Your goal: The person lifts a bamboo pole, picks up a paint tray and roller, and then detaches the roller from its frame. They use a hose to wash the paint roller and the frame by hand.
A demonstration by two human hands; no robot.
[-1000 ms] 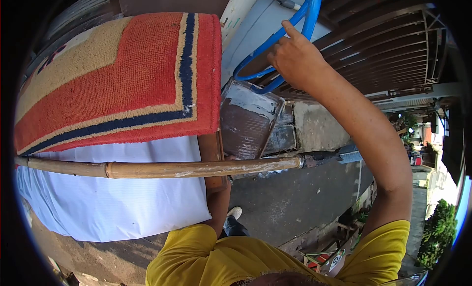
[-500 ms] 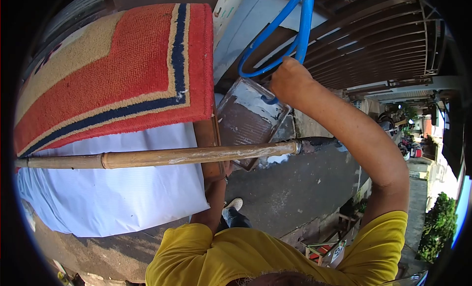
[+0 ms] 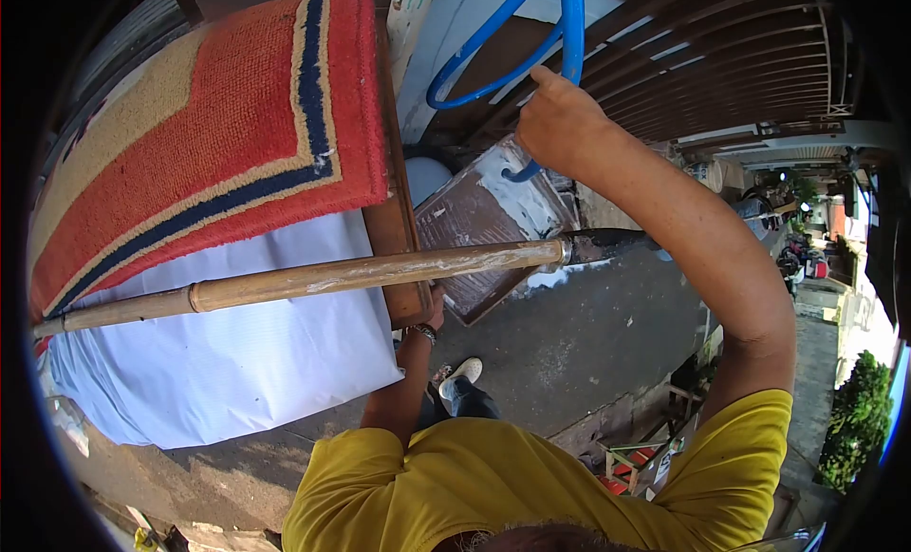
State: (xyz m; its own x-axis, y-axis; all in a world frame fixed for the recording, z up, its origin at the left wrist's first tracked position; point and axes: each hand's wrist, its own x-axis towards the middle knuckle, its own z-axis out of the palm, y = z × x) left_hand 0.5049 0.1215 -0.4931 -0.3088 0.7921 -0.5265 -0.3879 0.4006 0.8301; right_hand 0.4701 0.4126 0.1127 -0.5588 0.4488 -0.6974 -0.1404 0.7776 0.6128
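My right hand (image 3: 562,125) is closed around a blue hose (image 3: 572,39). Above the hand the hose forms a loop, and its short end (image 3: 521,173) pokes out below, over a brown tray-like panel (image 3: 489,229) smeared with white. At the corner of a brown wooden edge (image 3: 406,300), my left hand (image 3: 436,310) shows only in part, with a bracelet on the wrist; its fingers are hidden. A bamboo pole (image 3: 380,274) with a dark end crosses over that edge, above a white sheet (image 3: 256,353).
A red, beige and navy rug (image 3: 247,106) lies folded over the white sheet at left. Brown metal bars (image 3: 740,77) stand at upper right. Grey pavement (image 3: 569,353) lies below, and greenery (image 3: 854,419) shows at far right.
The view has shifted, so the rug and pole sit farther left. My right hand, still on the hose, is slightly higher in view. More of my left hand and its bracelet shows.
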